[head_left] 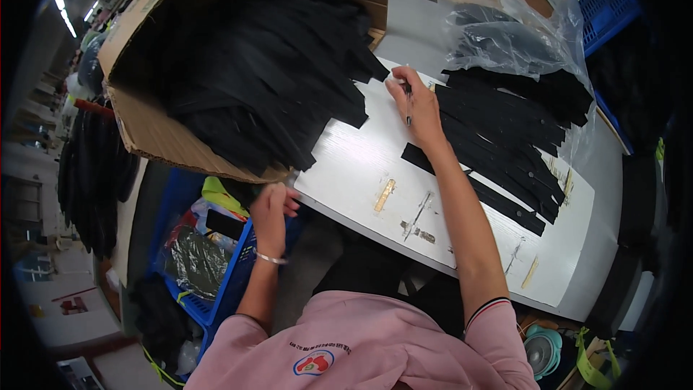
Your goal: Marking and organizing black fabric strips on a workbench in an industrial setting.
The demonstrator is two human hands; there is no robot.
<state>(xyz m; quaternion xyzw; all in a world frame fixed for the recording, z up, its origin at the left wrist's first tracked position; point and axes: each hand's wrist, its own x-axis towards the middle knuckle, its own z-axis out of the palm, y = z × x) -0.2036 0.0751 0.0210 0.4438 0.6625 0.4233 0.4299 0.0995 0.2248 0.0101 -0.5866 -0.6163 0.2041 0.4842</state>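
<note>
L hand curled nr box, R hand gripping pen.

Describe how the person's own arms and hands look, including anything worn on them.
Both the left hand and right hand are gloveless. A pale, shiny bracelet circles the left wrist. The pink sleeves are short; the right cuff has dark trim with red and white stripes.

Right fingers hold a pen near black strips; left fingers curl beside the cardboard box.
</note>
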